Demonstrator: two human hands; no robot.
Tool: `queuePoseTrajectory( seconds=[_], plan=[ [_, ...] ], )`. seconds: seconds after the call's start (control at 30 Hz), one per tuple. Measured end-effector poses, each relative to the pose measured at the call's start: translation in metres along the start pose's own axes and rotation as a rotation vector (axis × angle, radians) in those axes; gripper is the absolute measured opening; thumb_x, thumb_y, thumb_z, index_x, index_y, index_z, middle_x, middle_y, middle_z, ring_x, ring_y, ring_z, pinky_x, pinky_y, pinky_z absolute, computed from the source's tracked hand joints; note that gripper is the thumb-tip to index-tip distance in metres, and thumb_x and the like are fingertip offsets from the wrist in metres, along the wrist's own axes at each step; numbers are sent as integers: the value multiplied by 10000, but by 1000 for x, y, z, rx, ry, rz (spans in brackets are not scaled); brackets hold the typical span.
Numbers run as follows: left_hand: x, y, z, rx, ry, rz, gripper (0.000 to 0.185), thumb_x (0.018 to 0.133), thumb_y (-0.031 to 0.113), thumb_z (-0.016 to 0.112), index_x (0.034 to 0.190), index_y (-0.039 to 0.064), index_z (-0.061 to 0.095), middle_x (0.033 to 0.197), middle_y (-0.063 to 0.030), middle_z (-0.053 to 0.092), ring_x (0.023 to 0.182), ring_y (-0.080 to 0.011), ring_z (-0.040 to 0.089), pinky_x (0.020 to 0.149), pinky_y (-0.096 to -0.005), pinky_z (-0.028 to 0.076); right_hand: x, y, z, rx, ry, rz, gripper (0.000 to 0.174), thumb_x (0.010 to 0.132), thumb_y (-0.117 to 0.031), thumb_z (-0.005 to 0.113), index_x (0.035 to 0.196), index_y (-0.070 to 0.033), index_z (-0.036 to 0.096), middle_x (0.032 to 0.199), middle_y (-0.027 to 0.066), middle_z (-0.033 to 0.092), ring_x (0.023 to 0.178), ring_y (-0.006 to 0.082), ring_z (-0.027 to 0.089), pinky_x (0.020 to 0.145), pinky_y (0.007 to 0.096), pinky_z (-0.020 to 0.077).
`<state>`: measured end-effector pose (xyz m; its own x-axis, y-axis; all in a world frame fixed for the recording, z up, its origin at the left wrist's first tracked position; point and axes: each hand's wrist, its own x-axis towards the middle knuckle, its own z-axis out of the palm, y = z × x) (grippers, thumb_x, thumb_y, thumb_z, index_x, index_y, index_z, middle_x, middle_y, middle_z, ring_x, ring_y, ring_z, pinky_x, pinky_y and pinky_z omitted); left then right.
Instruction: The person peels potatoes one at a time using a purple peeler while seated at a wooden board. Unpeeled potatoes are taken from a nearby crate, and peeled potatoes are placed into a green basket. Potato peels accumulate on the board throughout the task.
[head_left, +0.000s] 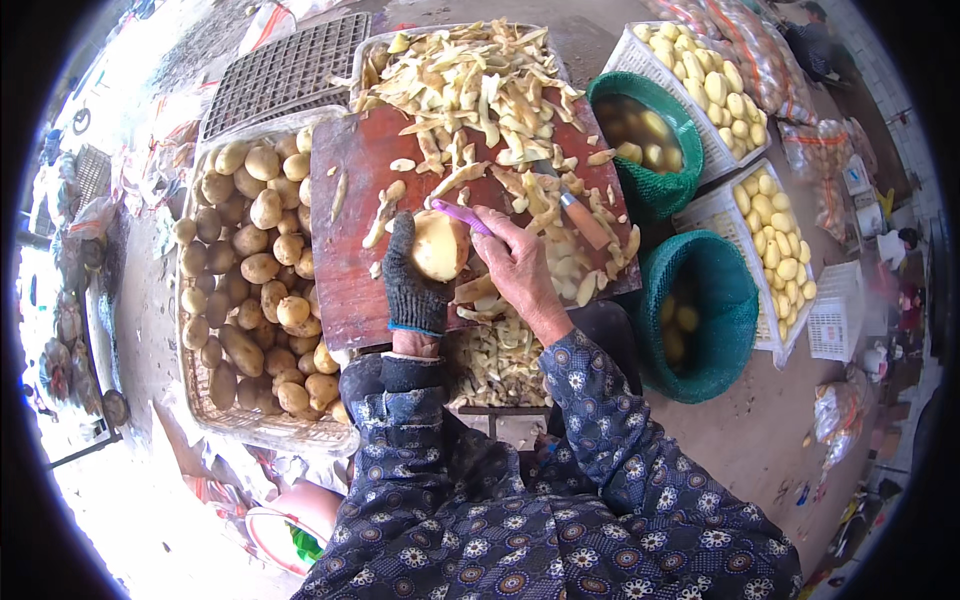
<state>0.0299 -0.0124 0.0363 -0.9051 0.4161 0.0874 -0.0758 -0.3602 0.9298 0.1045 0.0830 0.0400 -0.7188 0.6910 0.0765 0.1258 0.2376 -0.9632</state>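
Note:
A partly peeled potato (439, 246) rests in my left hand (412, 281), which wears a dark knitted glove. My bare right hand (517, 266) grips a pink-purple peeler (461, 215), its head at the potato's upper part. Both hands are over a reddish-brown board (352, 247) strewn with potato peelings (480, 105). To the right of my right hand a knife with a wooden handle (585, 221) lies among the peelings, its blade partly covered by them.
Unpeeled potatoes (259, 266) fill a crate (187, 375) at the left. Green mesh-lined tubs (701, 315) with potatoes in murky water stand at the right, beside white crates (787, 345) of peeled potatoes. More peelings (499, 364) lie below the board. A person (810, 41) is at the upper right.

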Motion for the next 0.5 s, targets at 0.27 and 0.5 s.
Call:
queuePoseTrajectory(
  seconds=[0.27,0.5],
  plan=[
    [3,-50,-19,-659,58,-532,318,896,250,566,1092,2,595,1006,-133,653,923,-241,639,835,-376,536,-61,-2,17,-337,258,-318,444,830,-58,579,1271,-12,542,713,174,549,581,342,580,528,409,456],
    [17,-38,-26,-568,245,-533,511,836,496,631,1092,58,575,992,-127,638,882,-288,638,759,-436,556,-91,12,9,-151,129,-335,496,828,-24,549,1322,-13,501,816,171,612,637,285,599,628,349,500]
  ],
)
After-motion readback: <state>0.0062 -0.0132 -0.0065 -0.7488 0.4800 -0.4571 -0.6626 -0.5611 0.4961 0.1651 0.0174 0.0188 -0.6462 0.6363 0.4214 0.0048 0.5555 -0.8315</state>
